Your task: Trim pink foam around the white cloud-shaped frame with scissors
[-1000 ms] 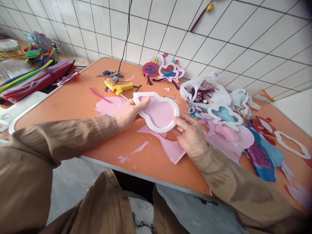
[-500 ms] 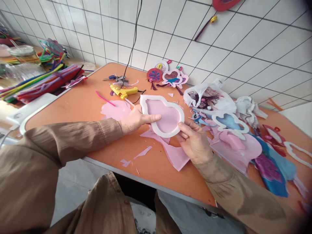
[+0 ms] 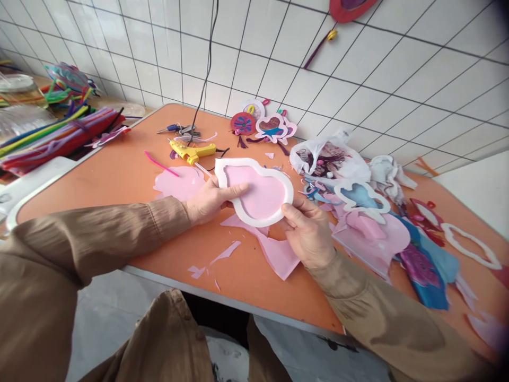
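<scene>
Both hands hold a gourd-shaped white foam frame (image 3: 254,217) with a pink sheet (image 3: 260,193) stretched across it, just above the orange table (image 3: 119,175). My left hand (image 3: 207,200) grips its left edge, thumb lying across the frame onto the pink. My right hand (image 3: 308,233) pinches the lower right rim from below. Pink offcuts (image 3: 278,252) lie under the piece. A yellow glue gun (image 3: 193,151) lies just beyond my left hand, its cord running up the wall.
More white frames (image 3: 360,196), blue and pink sheets (image 3: 421,265) and a plastic bag (image 3: 330,154) crowd the right of the table. Finished ornaments (image 3: 270,127) lean on the tiled wall. Coloured pipe cleaners (image 3: 55,135) are piled at the left. Scissors (image 3: 177,129) lie near the glue gun.
My left thumb has slid along the frame onto the pink sheet. The piece stays held between both hands; the camera view has shifted slightly.
</scene>
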{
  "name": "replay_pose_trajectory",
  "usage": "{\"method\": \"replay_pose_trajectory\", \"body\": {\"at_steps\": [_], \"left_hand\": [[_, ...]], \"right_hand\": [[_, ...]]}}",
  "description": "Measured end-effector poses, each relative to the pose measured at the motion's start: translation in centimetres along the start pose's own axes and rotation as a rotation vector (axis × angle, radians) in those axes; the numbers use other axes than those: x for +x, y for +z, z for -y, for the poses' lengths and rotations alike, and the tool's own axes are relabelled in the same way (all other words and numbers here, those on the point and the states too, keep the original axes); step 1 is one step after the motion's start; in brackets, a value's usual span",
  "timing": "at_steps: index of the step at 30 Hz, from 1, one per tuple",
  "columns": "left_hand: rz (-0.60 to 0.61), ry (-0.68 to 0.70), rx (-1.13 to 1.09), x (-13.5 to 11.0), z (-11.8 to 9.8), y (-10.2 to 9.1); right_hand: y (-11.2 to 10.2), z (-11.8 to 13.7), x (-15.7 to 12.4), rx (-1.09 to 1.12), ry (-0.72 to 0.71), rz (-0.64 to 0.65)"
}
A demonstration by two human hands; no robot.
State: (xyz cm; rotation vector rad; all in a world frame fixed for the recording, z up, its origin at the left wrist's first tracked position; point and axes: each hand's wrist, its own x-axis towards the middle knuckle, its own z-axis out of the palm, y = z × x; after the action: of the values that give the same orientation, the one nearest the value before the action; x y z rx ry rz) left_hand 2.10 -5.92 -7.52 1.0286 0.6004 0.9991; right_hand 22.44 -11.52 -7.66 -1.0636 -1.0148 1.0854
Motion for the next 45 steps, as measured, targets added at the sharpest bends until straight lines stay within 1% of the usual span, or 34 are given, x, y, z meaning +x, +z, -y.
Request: {"method": "replay_pose_trajectory", "body": {"at_steps": [2, 6, 9, 11, 13, 17, 20, 25, 27, 32, 39, 42, 45], "left_hand": [[0.017, -0.003, 0.004, 0.0, 0.0, -0.2], [0.078, 0.062, 0.018, 0.1, 0.1, -0.7], [0.107, 0.061, 0.008, 0.1, 0.2, -1.2], [0.098, 0.076, -0.016, 0.1, 0.1, -1.4], [0.057, 0.104, -0.031, 0.1, -0.1, -1.3], [-0.060, 0.120, -0.067, -0.2, -0.9, -0.6], [-0.086, 0.107, -0.099, -0.6, -1.7, 0.1], [-0.066, 0.111, -0.125, -1.2, -2.3, 0.7], [-0.057, 0.112, -0.124, -1.2, -2.2, 0.7], [-0.079, 0.115, -0.125, -1.0, -2.0, 0.5], [-0.045, 0.078, -0.111, -0.9, -2.3, 0.5], [-0.027, 0.097, -0.104, -1.0, -2.5, 0.6], [-0.039, 0.111, -0.086, -1.1, -2.7, 0.7]], "right_hand": [[0.0, -0.2, 0.0, -0.017, -0.040, -0.015], [-0.3, -0.6, -0.1, -0.054, -0.102, -0.029], [-0.5, -0.7, -0.2, -0.080, -0.144, -0.039], [-0.6, -0.8, -0.2, -0.090, -0.163, -0.052], [-0.6, -0.9, -0.3, -0.092, -0.168, -0.063], [-0.7, -1.1, -0.3, -0.094, -0.161, -0.072], [-0.6, -1.2, -0.3, -0.092, -0.151, -0.073], [-0.4, -1.3, -0.4, -0.052, -0.127, -0.064], [-0.4, -1.2, -0.5, -0.055, -0.119, -0.049], [-0.4, -1.0, -0.6, -0.068, -0.122, -0.039], [-0.4, -0.7, -0.3, 0.008, -0.005, -0.015], [-0.4, -0.5, -0.3, 0.013, 0.016, 0.024], [-0.3, -0.4, -0.3, -0.011, 0.012, 0.046]]}}
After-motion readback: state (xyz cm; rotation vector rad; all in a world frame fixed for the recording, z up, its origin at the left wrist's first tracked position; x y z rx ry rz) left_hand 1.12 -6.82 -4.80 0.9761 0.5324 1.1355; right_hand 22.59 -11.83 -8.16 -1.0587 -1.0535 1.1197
